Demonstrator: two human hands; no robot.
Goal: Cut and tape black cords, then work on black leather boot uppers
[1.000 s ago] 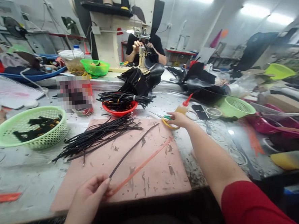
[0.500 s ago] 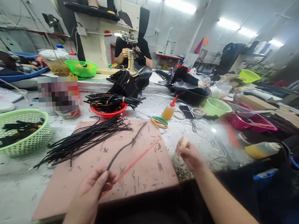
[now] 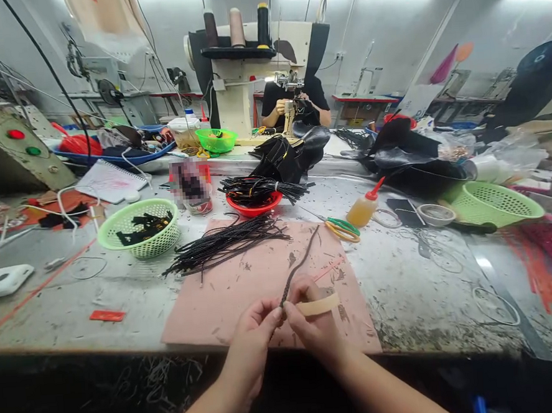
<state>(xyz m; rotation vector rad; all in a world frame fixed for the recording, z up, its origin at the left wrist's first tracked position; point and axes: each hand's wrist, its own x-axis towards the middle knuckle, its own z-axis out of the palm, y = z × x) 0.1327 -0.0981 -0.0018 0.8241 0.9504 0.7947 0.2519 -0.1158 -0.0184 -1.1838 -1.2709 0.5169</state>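
My left hand [image 3: 256, 335] and my right hand [image 3: 313, 322] meet over the near edge of the pink mat [image 3: 225, 297]. Both pinch the near end of a thin black braided cord [image 3: 302, 261] that runs away across the mat. A flat beige stick [image 3: 318, 305] is also held in my right hand, pointing right. An orange-red strip [image 3: 327, 269] lies on the mat just beyond my right hand. A loose bundle of black cords [image 3: 226, 244] lies on the mat's far left part.
On the metal table stand a green basket [image 3: 139, 228] of black pieces, a red bowl [image 3: 254, 201] of cords, a glue bottle [image 3: 364, 207], green-handled scissors [image 3: 341, 227] and a second green basket [image 3: 495, 202]. Another person [image 3: 295, 99] works at a sewing machine [image 3: 248, 58] behind.
My right hand left the scissors area, picked up the beige stick and came to my left hand at the cord's end. The view swung left and the hands moved toward the mat's near edge.
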